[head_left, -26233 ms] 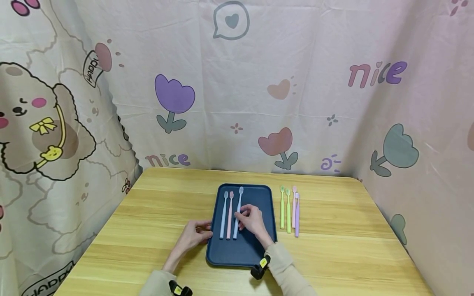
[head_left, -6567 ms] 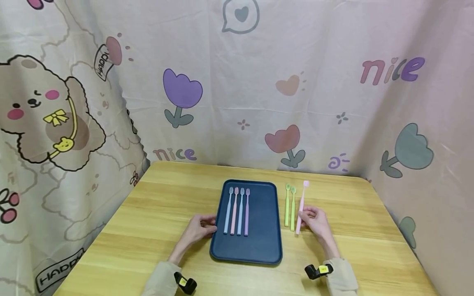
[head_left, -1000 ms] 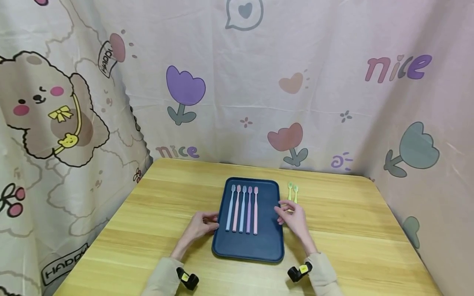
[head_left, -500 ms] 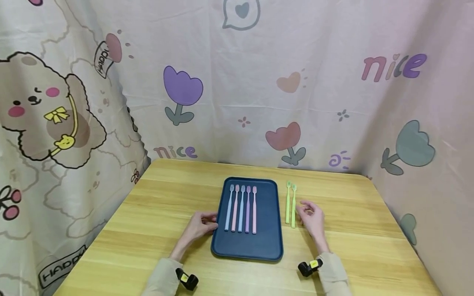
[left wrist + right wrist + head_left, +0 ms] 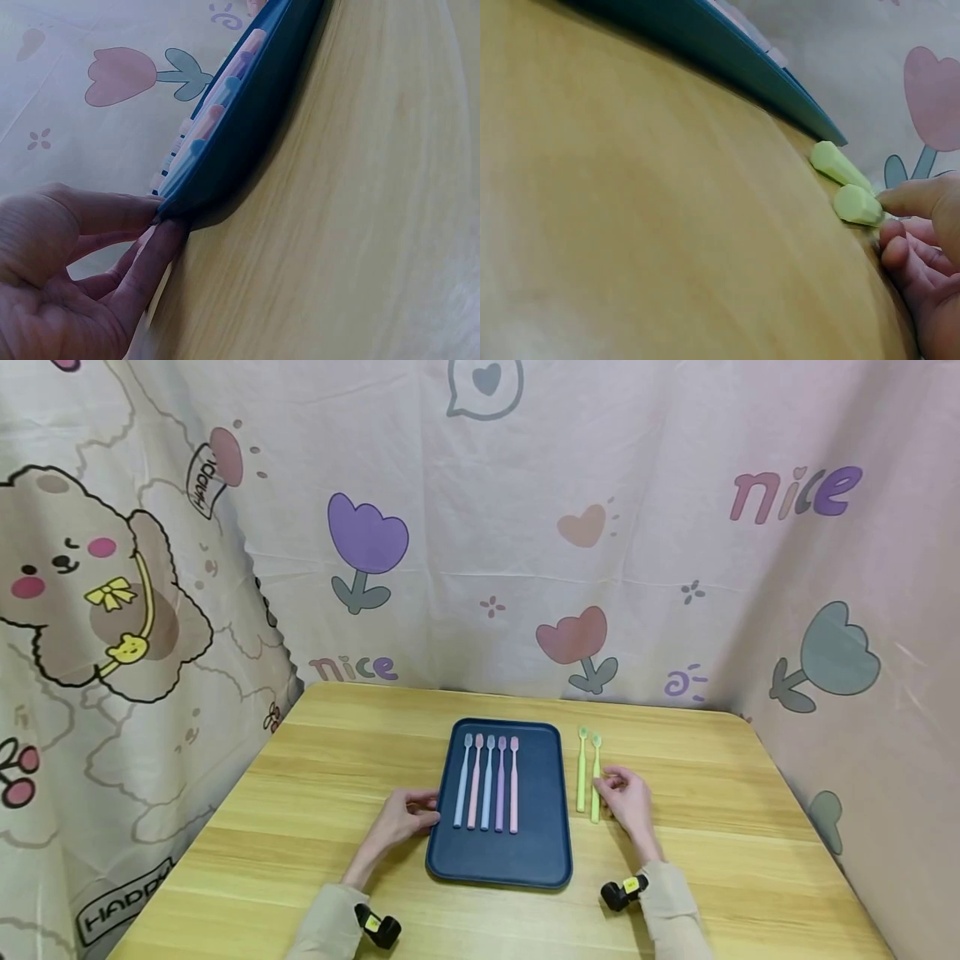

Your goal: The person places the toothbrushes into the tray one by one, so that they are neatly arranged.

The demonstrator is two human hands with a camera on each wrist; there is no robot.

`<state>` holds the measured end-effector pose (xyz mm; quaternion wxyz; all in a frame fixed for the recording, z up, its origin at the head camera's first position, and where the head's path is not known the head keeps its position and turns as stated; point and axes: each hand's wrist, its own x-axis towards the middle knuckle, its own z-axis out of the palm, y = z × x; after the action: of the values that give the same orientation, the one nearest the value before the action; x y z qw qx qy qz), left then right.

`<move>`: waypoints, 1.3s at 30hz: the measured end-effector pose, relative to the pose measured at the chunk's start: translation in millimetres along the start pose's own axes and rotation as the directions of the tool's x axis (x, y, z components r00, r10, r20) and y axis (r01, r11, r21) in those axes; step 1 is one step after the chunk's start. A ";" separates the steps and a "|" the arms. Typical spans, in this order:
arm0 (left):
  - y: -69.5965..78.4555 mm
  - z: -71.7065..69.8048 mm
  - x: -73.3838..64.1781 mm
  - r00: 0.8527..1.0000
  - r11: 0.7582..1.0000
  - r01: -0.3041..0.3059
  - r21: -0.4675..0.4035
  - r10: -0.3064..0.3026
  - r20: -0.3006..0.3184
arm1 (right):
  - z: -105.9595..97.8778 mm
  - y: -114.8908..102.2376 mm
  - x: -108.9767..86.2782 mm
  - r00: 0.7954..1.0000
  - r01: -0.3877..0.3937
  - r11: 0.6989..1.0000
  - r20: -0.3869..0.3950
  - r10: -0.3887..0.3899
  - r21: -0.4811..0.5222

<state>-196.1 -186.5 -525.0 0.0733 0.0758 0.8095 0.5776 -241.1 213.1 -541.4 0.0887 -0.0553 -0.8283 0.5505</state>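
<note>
A dark blue tray (image 5: 498, 864) lies on the table with several toothbrushes side by side on it: two blue, two pink and a purple toothbrush (image 5: 500, 785). My left hand (image 5: 399, 820) pinches the tray's left rim between thumb and fingers, as the left wrist view shows close up. Right of the tray lie two green toothbrushes. The thumb and fingers of my right hand (image 5: 628, 797) pinch the handle of the right-hand green toothbrush (image 5: 596, 806). The other green toothbrush (image 5: 581, 777) lies just to its left, nearer the tray; both handle ends show in the right wrist view.
The wooden table (image 5: 330, 743) extends on both sides of the tray. A printed curtain (image 5: 480, 527) hangs along its back and sides. Each wrist carries a small black camera (image 5: 378, 928).
My right hand has gone from the tray's right edge over to the right-hand green toothbrush and now pinches it. Earlier it held a pink toothbrush, which now lies on the tray. The left hand stays.
</note>
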 end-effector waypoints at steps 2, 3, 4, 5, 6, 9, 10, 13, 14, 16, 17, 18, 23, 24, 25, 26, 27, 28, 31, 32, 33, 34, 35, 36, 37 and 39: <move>-0.4 0.2 0.4 1.000 1.000 0.002 0.001 -0.002 -0.003 | -2.6 0.3 -1.1 1.000 -0.013 1.000 0.025 0.012 0.022; -0.3 0.3 0.6 1.000 1.000 0.003 -0.001 -0.003 -0.003 | -4.1 0.6 -1.7 0.999 -0.017 0.999 0.036 0.016 0.027; 0.2 0.2 0.6 1.000 1.000 0.003 0.000 -0.003 -0.002 | -5.5 1.1 -2.1 0.999 -0.021 0.999 0.046 0.020 0.035; 0.7 0.1 0.5 1.000 1.000 0.004 0.000 -0.004 -0.002 | -6.6 1.0 -2.6 0.998 -0.025 0.999 0.054 0.023 0.038; 0.6 -0.2 0.3 1.000 1.000 0.003 0.000 -0.003 -0.001 | -7.5 0.7 -2.9 0.998 -0.031 0.999 0.062 0.028 0.034; 1.2 -1.1 -0.3 1.000 1.000 0.002 0.005 -0.002 -0.002 | -8.8 -1.0 -2.9 0.995 -0.051 0.999 0.087 0.050 0.015; 1.3 -1.2 -0.5 1.000 1.000 0.002 0.007 -0.002 -0.003 | -8.6 -1.7 -2.5 0.994 -0.058 0.998 0.092 0.057 0.005; 0.9 -1.3 -0.5 1.000 1.000 0.008 0.017 -0.007 -0.009 | -7.4 -3.4 -1.1 0.992 -0.074 0.997 0.095 0.077 -0.037; 0.8 -1.0 -0.3 1.000 1.000 0.012 0.016 -0.012 -0.012 | -7.0 -3.6 -0.5 0.993 -0.074 0.996 0.091 0.079 -0.051; 1.0 -0.6 -0.1 1.000 1.000 0.014 0.020 -0.014 -0.011 | -6.1 -3.9 0.4 0.994 -0.070 0.994 0.080 0.077 -0.084; 0.9 -0.6 0.0 1.000 1.000 0.011 0.023 -0.011 -0.010 | -5.7 -4.1 0.8 0.994 -0.069 0.993 0.073 0.077 -0.099; 1.0 -0.5 0.1 1.000 1.000 0.007 0.026 -0.006 -0.007 | -5.4 -4.2 1.2 0.995 -0.068 0.991 0.066 0.075 -0.114; 1.8 -0.1 0.5 1.000 1.000 -0.004 0.027 0.004 -0.002 | -3.7 -5.1 1.9 0.996 -0.070 0.982 0.046 0.080 -0.174; 1.8 0.0 0.6 1.000 1.000 0.001 0.025 -0.001 -0.004 | -3.3 -5.0 1.9 0.996 -0.070 0.981 0.042 0.079 -0.183; 1.8 0.3 0.7 1.000 1.000 0.006 0.024 -0.006 -0.008 | -2.9 -4.9 1.8 0.996 -0.069 0.979 0.038 0.077 -0.192; 1.6 0.4 0.7 1.000 1.000 0.013 0.023 -0.012 -0.012 | -2.6 -4.8 1.5 0.997 -0.067 0.977 0.032 0.075 -0.203; 1.3 0.8 0.8 1.000 1.000 0.011 0.028 -0.010 -0.012 | -2.4 -4.8 1.3 0.997 -0.065 0.976 0.027 0.072 -0.208; 1.3 1.1 0.8 1.000 1.000 0.015 0.027 -0.014 -0.015 | -2.3 -4.3 1.1 0.998 -0.060 0.976 0.022 0.067 -0.211; 0.5 1.7 0.5 1.000 0.999 0.014 0.030 -0.014 -0.018 | -2.2 -4.2 0.3 0.998 -0.054 0.975 0.010 0.058 -0.217; 0.2 1.7 0.4 1.000 0.999 0.013 0.031 -0.012 -0.017 | -2.3 -4.2 0.1 0.998 -0.056 0.975 0.007 0.059 -0.215; 0.1 1.5 0.2 1.000 0.999 0.010 0.032 -0.010 -0.017 | -2.4 -4.0 0.0 0.998 -0.053 0.976 0.007 0.056 -0.213; 0.0 1.2 0.0 1.000 0.999 0.015 0.029 -0.015 -0.020 | -2.4 -3.8 -0.1 0.998 -0.053 0.977 0.006 0.056 -0.209; -0.2 0.9 -0.1 1.000 0.999 0.012 0.031 -0.011 -0.018 | -2.4 -3.8 -0.3 0.998 -0.060 0.979 0.005 0.062 -0.197; 0.0 0.7 -0.1 1.000 1.000 0.015 0.028 -0.014 -0.018 | -2.6 -3.3 -0.3 0.998 -0.064 0.981 0.007 0.066 -0.182; -0.4 0.2 -0.5 1.000 0.999 0.012 0.030 -0.012 -0.018 | -2.3 -3.3 -0.6 0.997 -0.068 0.984 0.010 0.071 -0.167; -0.5 -0.7 -1.5 1.000 0.999 0.008 0.031 -0.008 -0.019 | -2.2 -3.4 -1.7 0.997 -0.070 0.989 0.026 0.074 -0.129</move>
<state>-194.8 -187.6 -525.2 0.0669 0.0683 0.8193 0.5654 -239.0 213.4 -537.5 0.0522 -0.0822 -0.8606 0.4999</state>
